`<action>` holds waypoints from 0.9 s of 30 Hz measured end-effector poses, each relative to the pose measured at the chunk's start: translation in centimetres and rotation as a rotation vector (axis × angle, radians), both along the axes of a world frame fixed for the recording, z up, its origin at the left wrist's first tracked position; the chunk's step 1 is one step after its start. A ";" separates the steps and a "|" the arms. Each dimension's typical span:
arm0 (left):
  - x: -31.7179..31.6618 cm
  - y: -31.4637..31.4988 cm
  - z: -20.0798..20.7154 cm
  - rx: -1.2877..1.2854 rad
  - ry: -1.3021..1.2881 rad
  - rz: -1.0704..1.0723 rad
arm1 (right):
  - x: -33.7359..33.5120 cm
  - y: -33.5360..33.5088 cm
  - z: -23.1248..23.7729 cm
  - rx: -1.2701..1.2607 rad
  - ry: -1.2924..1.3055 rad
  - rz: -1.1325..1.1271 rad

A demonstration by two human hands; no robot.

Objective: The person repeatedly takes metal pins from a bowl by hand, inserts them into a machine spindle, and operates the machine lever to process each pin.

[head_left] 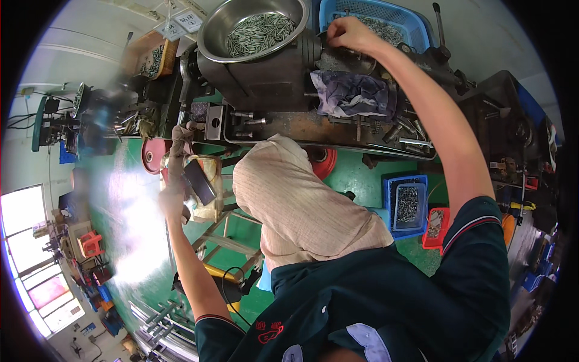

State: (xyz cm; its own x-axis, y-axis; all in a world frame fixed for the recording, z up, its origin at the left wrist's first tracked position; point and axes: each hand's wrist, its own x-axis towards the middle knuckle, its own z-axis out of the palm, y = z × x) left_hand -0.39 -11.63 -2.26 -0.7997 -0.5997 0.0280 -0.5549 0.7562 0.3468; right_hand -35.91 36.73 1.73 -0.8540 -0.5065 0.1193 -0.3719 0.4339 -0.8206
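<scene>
My left hand (pixel 172 202) is closed round the lower end of a long lever (pixel 175 158) that hangs from the left of the bench machine. Some motion blur softens its fingers. Up at the machine's spindle, my right hand (pixel 350 34) has its fingertips pinched together; whatever is between them is hidden. Just left of it, a steel bowl (pixel 208 45) full of small metal pins (pixel 262 34) rests on the dark machine housing (pixel 265 81). A blue basket (pixel 425 30) with more small metal parts stands behind my right hand. Below my right forearm lies a patterned cloth (pixel 350 93).
Tools and metal fittings (pixel 410 131) lie along the bench tray. An orange basket (pixel 163 60) stands at the far left. On the green floor are a blue bin (pixel 389 199) and a red bin (pixel 432 239) of parts. A phone-like dark slab (pixel 199 182) rests beside the lever.
</scene>
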 end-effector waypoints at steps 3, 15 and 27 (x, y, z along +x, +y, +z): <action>-0.1 0.1 0.4 0.026 -0.015 0.005 | -4.0 4.6 0.6 0.335 0.262 -0.113; -0.1 1.0 0.6 0.062 0.005 0.022 | 3.3 28.7 2.9 0.895 0.483 -0.916; 0.3 -0.1 -0.2 0.008 -0.007 -0.021 | 16.0 25.3 5.8 1.075 0.244 -1.002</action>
